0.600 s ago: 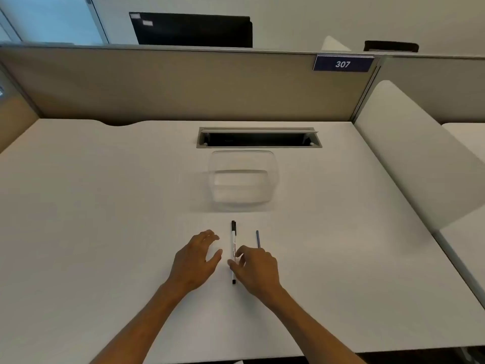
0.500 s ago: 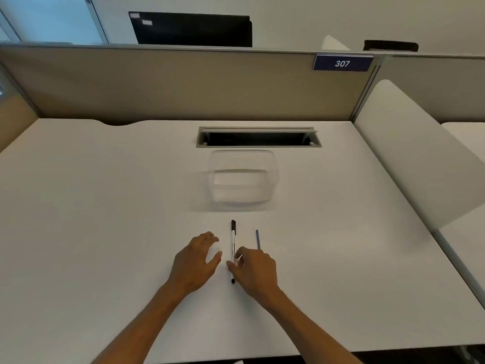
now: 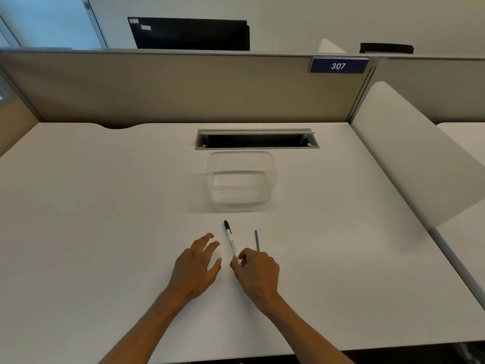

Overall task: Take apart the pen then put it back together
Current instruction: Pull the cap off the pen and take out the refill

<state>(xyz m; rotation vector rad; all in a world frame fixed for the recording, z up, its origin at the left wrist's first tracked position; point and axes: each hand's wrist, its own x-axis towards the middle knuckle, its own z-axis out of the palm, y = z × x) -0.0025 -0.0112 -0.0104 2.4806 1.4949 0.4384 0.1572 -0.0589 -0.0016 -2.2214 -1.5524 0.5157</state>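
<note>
- Loosely spread beside the pen, left hand (image 3: 195,269): grip holding nothing, ready to steady the barrel.
- Slanted on the worktop (image 3: 91,206), cap end away, pen (image 3: 231,241).
- Pinching its near end, right hand (image 3: 258,271).
- Parked alongside, thin blue rod (image 3: 256,240), probably the refill.

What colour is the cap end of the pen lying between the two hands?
Black, on a white barrel; the pen shows only in the head view.
</note>
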